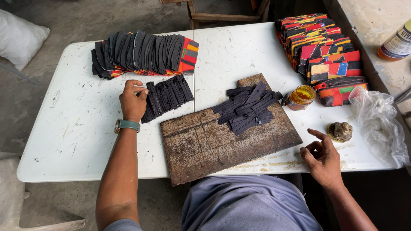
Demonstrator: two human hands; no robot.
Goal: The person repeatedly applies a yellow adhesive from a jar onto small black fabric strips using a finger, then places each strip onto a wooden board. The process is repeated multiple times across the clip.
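Head view looks down on a white table (pixel 77 128) where a person sits. Left hand (pixel 133 100) rests at the end of a row of black strips (pixel 168 96), fingers curled on the nearest strip, pinching it. Right hand (pixel 322 156) hovers over the table edge, fingers loosely apart, holding nothing. Between the hands lies a stained board (pixel 201 145) with a loose pile of strips (pixel 248 109) on top. Beside the board stands a glue jar (pixel 301 97); near the right hand sits a brown lump (pixel 340 131). Fanned dark pieces (pixel 141 53) lie behind the row, colourful wallets (pixel 325 51) far right.
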